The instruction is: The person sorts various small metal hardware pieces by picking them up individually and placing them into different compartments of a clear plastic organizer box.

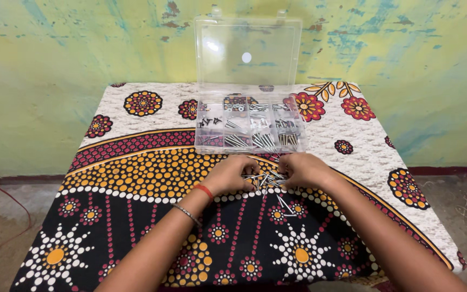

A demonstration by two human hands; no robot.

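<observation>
A small pile of loose metal screws and nails lies on the patterned tablecloth in front of me. My left hand rests at the pile's left side, fingers curled onto the screws. My right hand is at the pile's right side, fingertips pinched among them. What each hand grips, if anything, is hidden by the fingers. Just beyond the hands stands a clear plastic compartment box with its lid upright, holding sorted screws, nails and washers.
A few stray nails lie nearer to me than the pile. The table's edges run close on the left and right, with bare floor below. A green and yellow wall stands right behind the box.
</observation>
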